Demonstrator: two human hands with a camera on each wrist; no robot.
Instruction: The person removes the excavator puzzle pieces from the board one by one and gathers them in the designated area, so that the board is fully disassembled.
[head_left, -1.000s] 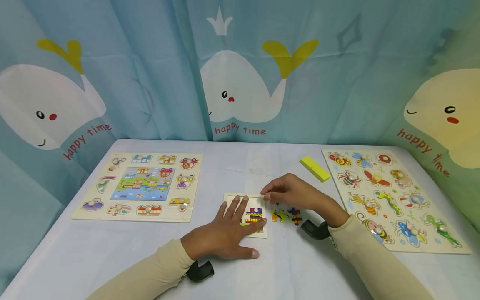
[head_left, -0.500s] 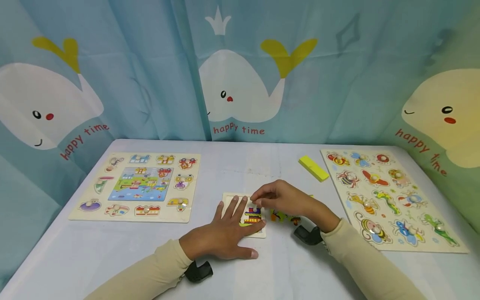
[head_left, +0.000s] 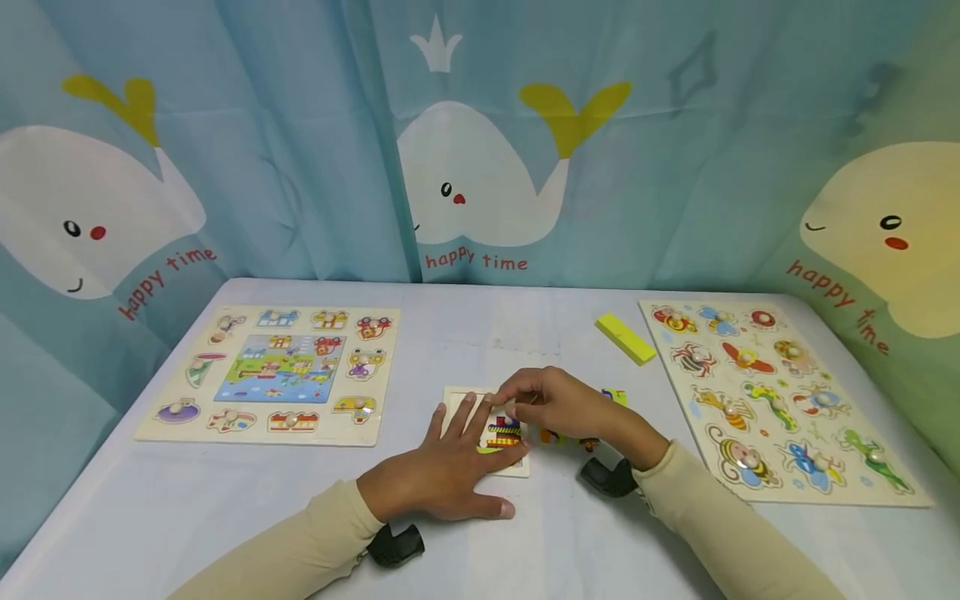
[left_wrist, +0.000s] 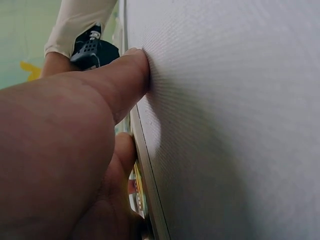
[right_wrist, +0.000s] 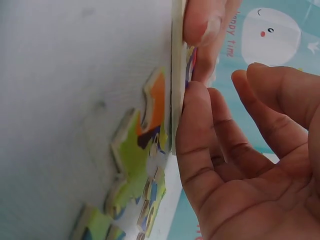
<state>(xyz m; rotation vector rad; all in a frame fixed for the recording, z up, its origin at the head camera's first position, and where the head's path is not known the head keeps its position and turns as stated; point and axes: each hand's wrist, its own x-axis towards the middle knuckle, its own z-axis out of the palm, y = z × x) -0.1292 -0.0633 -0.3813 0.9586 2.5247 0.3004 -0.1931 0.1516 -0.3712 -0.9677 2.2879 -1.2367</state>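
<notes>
In the head view, a small wooden jigsaw tray (head_left: 523,472) with a partly filled coloured picture lies at the middle of the table. Spread across it is my left hand (head_left: 442,471), its fingers flat over the left part and its thumb out on the tabletop. My right hand (head_left: 558,404) is bent over the tray's upper right, thumb and forefinger close together. One lower finger (right_wrist: 196,135) reaches the tray's edge in the right wrist view. Whether a piece sits under those fingertips, I cannot tell. Loose jigsaw pieces (right_wrist: 132,150) lie beside the tray, partly beneath my right hand.
On the left lies a knob puzzle board (head_left: 378,429) with vehicles and other pictures. Another knob puzzle board (head_left: 697,479) with insects stands flat at the right. A yellow block (head_left: 625,339) rests near it. Behind the table hangs a blue curtain (head_left: 330,167) with whales.
My right hand has moved left from the tray's right edge to over its upper right part. Another loose piece has come into sight behind the right wrist. The left hand stays put.
</notes>
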